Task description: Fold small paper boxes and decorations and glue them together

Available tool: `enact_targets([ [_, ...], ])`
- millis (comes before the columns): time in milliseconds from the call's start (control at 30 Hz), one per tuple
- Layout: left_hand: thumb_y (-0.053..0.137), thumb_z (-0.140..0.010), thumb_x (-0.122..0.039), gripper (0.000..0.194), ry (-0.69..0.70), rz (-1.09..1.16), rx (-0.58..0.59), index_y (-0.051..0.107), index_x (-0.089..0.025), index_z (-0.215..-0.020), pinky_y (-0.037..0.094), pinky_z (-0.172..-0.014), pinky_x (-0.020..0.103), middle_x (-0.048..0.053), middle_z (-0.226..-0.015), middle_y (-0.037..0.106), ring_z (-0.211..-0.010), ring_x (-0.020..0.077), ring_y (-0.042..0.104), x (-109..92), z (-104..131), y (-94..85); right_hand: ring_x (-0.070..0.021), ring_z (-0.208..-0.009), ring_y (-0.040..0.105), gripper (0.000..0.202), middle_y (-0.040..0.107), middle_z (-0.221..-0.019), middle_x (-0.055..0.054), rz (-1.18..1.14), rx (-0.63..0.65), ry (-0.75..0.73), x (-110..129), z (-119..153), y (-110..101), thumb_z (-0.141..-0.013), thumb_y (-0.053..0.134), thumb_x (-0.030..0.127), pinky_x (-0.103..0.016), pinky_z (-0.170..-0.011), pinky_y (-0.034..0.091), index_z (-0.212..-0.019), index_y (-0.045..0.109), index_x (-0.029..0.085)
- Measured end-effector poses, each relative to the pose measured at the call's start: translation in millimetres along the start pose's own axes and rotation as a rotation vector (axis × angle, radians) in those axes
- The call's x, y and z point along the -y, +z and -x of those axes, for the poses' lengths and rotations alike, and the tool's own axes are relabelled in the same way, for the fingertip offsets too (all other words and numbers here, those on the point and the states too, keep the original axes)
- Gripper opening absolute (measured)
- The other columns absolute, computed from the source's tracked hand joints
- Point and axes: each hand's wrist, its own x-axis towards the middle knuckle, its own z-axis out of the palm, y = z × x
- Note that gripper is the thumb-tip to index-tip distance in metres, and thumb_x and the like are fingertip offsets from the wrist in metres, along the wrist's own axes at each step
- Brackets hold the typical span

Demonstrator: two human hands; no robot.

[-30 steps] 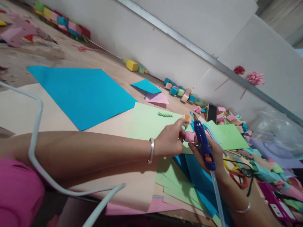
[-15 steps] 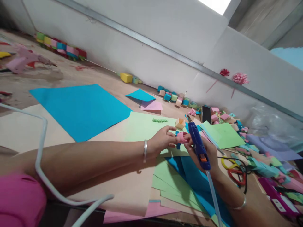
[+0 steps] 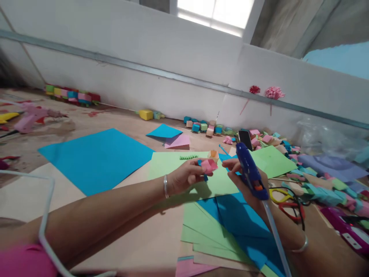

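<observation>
Paper piece (image 3: 208,167) pinched in my left hand (image 3: 183,177), glue gun (image 3: 249,167) in my loosely curled right hand (image 3: 245,187). Gluing, I reckon; next needs pressing.

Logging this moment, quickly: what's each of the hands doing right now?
Left hand: closed, holding a small pink paper piece.
Right hand: holding the blue glue gun.

Brown table (image 3: 127,121) stretching left to right. Pink glue gun (image 3: 30,116) lying far left, coloured blocks (image 3: 72,95) standing in row behind it along back edge, yellow block (image 3: 145,114) sitting further right. Beige sheet (image 3: 144,242) lying flat, blue sheet (image 3: 98,161) overlapping it. Scissors (image 3: 279,202) lying right, purple box (image 3: 336,219) sitting farther right.
</observation>
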Motion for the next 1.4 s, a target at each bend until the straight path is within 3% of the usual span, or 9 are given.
enact_targets([
  [167,0.070,-0.059,-0.009,0.035,0.045,-0.233,-0.056,0.059,-0.015,-0.092,0.047,-0.074,0.028,0.006,-0.092,0.064,-0.086,0.0166,0.062,-11.4,-9.6,-16.6,-0.0217,-0.087,0.066,0.012,0.066,-0.094,-0.006,-0.078,-0.048,0.094,-16.1,-10.2,-3.5,-0.080,0.066,0.025,-0.037,-0.079,0.053,-0.075,0.056,0.021],
  [300,0.073,-0.058,-0.015,0.033,0.149,-0.770,-0.041,0.058,-0.016,-0.087,0.048,-0.070,0.030,0.005,-0.091,0.062,-0.081,0.0166,0.060,-8.1,-16.2,-28.7,-0.0221,-0.083,0.066,0.013,0.068,-0.089,-0.006,-0.026,-0.020,0.167,-21.4,-11.1,-3.1,-0.076,0.069,0.026,-0.035,-0.073,0.054,-0.075,0.057,0.020],
  [533,0.086,-0.045,-0.028,0.058,0.273,-1.181,-0.127,0.065,-0.019,-0.099,0.049,-0.079,0.037,0.008,-0.109,0.058,-0.100,0.0275,0.056,-7.8,-20.0,-38.8,-0.0232,-0.086,0.067,0.010,0.069,-0.089,-0.006,0.010,0.072,0.109,-21.1,-9.1,-3.4,-0.076,0.067,0.023,-0.035,-0.075,0.053,-0.076,0.057,0.021],
  [667,0.066,-0.077,-0.047,0.043,0.409,-1.304,-0.229,0.062,-0.020,-0.109,0.051,-0.079,0.035,0.009,-0.115,0.059,-0.103,0.0242,0.058,-13.6,-21.1,-40.9,-0.0239,-0.085,0.067,0.011,0.069,-0.089,-0.006,0.007,0.069,0.109,-25.4,-9.0,-3.8,-0.076,0.068,0.024,-0.035,-0.072,0.054,-0.078,0.058,0.021],
  [800,0.045,-0.091,-0.035,0.025,0.540,-1.517,-0.337,0.064,-0.019,-0.092,0.040,-0.099,0.044,0.009,-0.113,0.061,-0.113,0.0251,0.053,-20.2,-28.0,-54.1,-0.0238,-0.086,0.067,0.010,0.069,-0.088,-0.005,0.017,0.075,0.094,-26.8,-8.5,-2.9,-0.077,0.068,0.023,-0.035,-0.075,0.054,-0.078,0.058,0.021],
  [933,0.060,-0.081,-0.026,0.035,0.503,-1.629,-0.241,0.060,-0.019,-0.116,0.030,-0.108,0.046,0.011,-0.129,0.057,-0.130,0.0288,0.041,-20.9,-35.6,-71.4,-0.0230,-0.084,0.068,0.009,0.070,-0.088,-0.004,0.051,0.098,0.084,-22.1,-7.4,-2.3,-0.077,0.068,0.023,-0.035,-0.075,0.053,-0.078,0.059,0.021],
  [1100,0.067,-0.076,-0.024,0.038,0.454,-1.671,-0.198,0.063,-0.019,-0.113,0.043,-0.090,0.041,0.008,-0.097,0.071,-0.100,0.0275,0.060,-14.1,-39.9,-79.9,-0.0240,-0.083,0.068,0.010,0.071,-0.089,-0.005,0.085,0.125,0.108,-18.6,-5.9,-2.2,-0.077,0.068,0.025,-0.036,-0.073,0.052,-0.078,0.059,0.022],
  [1333,0.057,-0.076,-0.014,0.032,0.573,-1.582,-0.292,0.064,-0.020,-0.107,0.040,-0.098,0.043,0.010,-0.117,0.062,-0.113,0.0267,0.053,-22.2,-27.5,-61.4,-0.0239,-0.078,0.067,0.008,0.072,-0.089,-0.005,0.111,0.148,0.162,-21.2,-5.5,-3.3,-0.076,0.067,0.026,-0.036,-0.069,0.052,-0.080,0.060,0.023],
  [1400,0.053,-0.076,-0.011,0.030,0.672,-1.469,-0.179,0.064,-0.022,-0.101,0.038,-0.101,0.041,0.006,-0.120,0.060,-0.116,0.0237,0.052,-27.6,-21.8,-51.8,-0.0233,-0.076,0.067,0.009,0.072,-0.090,-0.005,0.109,0.170,0.213,-22.9,-4.9,-3.7,-0.076,0.066,0.026,-0.035,-0.067,0.052,-0.081,0.060,0.023],
])
